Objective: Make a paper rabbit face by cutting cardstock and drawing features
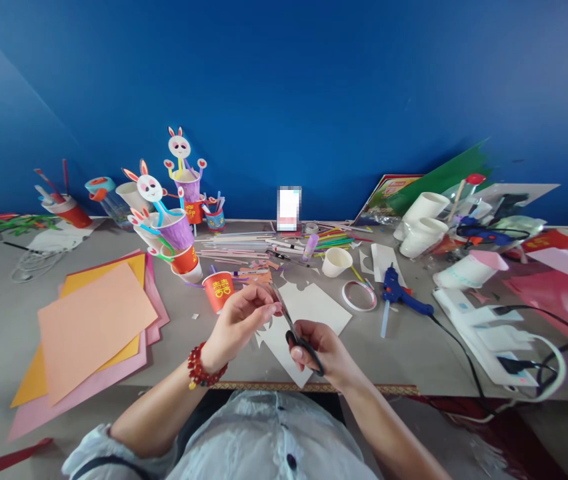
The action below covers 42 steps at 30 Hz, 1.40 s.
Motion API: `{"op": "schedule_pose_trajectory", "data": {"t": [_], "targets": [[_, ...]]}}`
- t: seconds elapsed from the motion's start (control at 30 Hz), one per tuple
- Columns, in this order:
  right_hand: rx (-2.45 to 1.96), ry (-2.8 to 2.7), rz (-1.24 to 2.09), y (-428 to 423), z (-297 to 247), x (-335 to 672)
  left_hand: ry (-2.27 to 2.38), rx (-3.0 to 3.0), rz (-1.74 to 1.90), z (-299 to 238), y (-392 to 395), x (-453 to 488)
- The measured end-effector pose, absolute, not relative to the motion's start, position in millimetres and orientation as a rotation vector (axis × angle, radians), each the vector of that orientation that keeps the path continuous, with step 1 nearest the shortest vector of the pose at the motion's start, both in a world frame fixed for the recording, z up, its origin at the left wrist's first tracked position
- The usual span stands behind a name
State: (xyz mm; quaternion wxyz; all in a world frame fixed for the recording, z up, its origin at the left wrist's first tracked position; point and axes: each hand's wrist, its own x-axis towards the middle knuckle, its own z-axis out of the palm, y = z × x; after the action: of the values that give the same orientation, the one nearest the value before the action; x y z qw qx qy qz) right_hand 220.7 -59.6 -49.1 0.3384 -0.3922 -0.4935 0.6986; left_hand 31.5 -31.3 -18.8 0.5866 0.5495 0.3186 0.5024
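Pale-blue shirt (274, 440) at bottom centre, closest to camera. Left to right: left hand (244, 313) mid-frame, thumb and fingers bunched close, cannot tell if pinching anything; scissors (291, 328) just right of those fingertips, long axis slanting from blades at upper left to handles at lower right; right hand (325, 348) nearer, fingers gripping handles; white paper (321, 308) below, on tabletop (379, 363).

Left forearm (151, 405) angling up from lower left of frame; left hand (244, 319) near centre, fingers bent, thumb drawn toward them. Right forearm (381, 410) rising from lower right; right hand (325, 343) slightly lower, fingers curled.
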Motion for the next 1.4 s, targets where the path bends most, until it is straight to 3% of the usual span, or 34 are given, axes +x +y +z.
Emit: {"op": "schedule_pose_trajectory", "data": {"t": [0.6,0.7,0.87,0.97,1.1,1.2,1.4], "targets": [[-1.068,-1.331,1.712,-55.5,-56.9,224.3,0.739,1.277,1.2,-13.6,-29.3,33.1],[-1.229,-1.467,1.452,-44.2,-63.0,246.3,0.877,1.329,1.286,-12.5,-22.7,23.4],[-1.858,-1.844,0.559,-31.5,-79.3,295.0,1.194,1.571,1.318,-23.1,-13.3,-1.1],[-2.173,-1.908,0.341,-33.9,-86.6,304.4,1.163,1.614,1.276,-34.2,-15.8,-3.4],[-2.245,-2.081,0.152,-36.6,-92.5,297.7,1.156,1.524,1.219,-46.4,-26.0,10.0],[-2.242,-2.105,0.152,-31.9,-94.5,294.6,1.127,1.39,1.179,-53.7,-33.5,22.0],[-2.159,-2.044,0.602,-17.9,-90.1,311.4,1.083,1.258,1.098,-66.4,-38.9,35.3]]}}
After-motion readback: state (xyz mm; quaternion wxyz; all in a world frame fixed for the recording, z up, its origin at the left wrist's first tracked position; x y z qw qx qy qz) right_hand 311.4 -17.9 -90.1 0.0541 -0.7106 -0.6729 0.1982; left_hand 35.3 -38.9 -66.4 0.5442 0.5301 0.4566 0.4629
